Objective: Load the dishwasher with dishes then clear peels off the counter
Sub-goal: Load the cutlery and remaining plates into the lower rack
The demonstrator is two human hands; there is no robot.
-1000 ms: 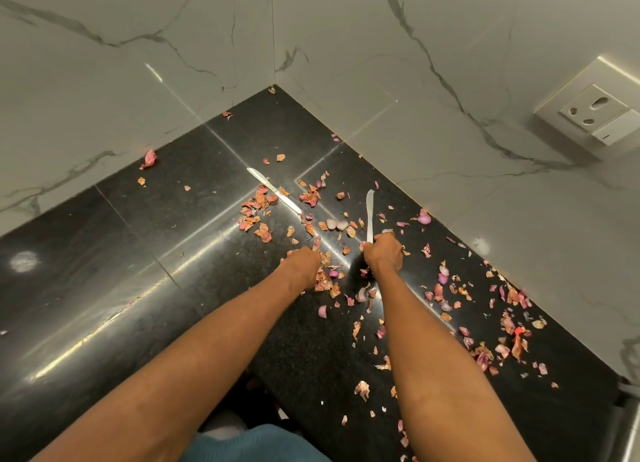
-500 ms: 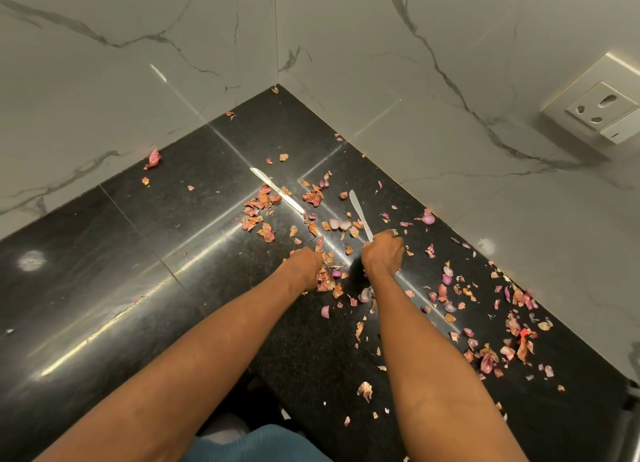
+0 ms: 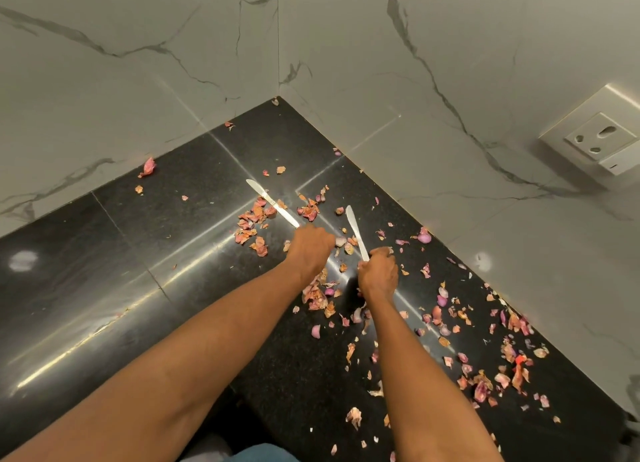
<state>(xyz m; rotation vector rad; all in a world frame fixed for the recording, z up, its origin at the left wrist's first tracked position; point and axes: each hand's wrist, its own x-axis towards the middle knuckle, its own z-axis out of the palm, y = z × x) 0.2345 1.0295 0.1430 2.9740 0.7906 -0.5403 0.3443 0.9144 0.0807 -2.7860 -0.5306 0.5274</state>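
Pink and orange onion peels (image 3: 251, 226) lie scattered over the black granite counter (image 3: 138, 271), with a clump (image 3: 316, 297) between my wrists and more peels (image 3: 512, 375) along the right wall. My right hand (image 3: 378, 274) grips the handle of a silver table knife (image 3: 354, 227), its blade pointing away and lifted off the counter. A second silver knife (image 3: 268, 200) lies flat among the peels. My left hand (image 3: 310, 250) sits over its handle end with fingers curled down on it; the handle is hidden.
White marble walls meet in a corner (image 3: 278, 94) behind the counter. A wall socket (image 3: 599, 135) is mounted on the right wall. A pale round reflection (image 3: 22, 260) shows on the counter's left part, which carries few peels.
My left hand has moved forward from the peel clump to the handle end of the lying knife. My right hand has tilted its knife's blade to the left.
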